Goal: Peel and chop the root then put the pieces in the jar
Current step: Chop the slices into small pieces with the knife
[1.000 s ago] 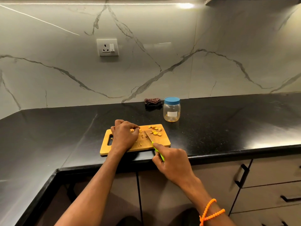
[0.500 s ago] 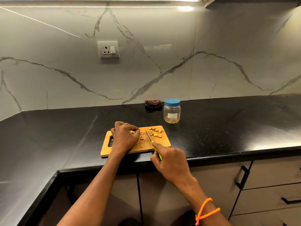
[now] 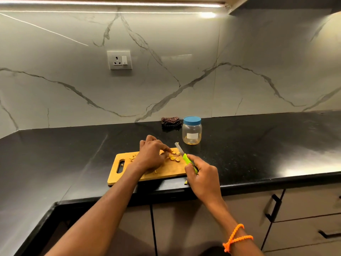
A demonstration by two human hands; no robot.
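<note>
My left hand (image 3: 151, 157) lies curled over the far half of the chopping board (image 3: 147, 172), fingertips pinching among the yellow root pieces (image 3: 173, 157); whether one is actually caught in that grip I cannot tell. My right hand (image 3: 202, 175) wraps its grip round the green handle of the knife (image 3: 184, 155), which hangs off the board's right end. The blade runs up and away from me, tip aimed roughly at the jar (image 3: 191, 131), handle towards my wrist. The slices are round coins with no clear direction; they sit in a loose cluster near the board's far right corner.

My worry is the edge so near my left fingertips: one careless gather could nick them. Pieces near that corner could also roll off onto the black worktop (image 3: 258, 145). And the jar, just beyond the board, has its blue lid (image 3: 191, 120) on, so nothing goes in until a hand is free to open it.
</note>
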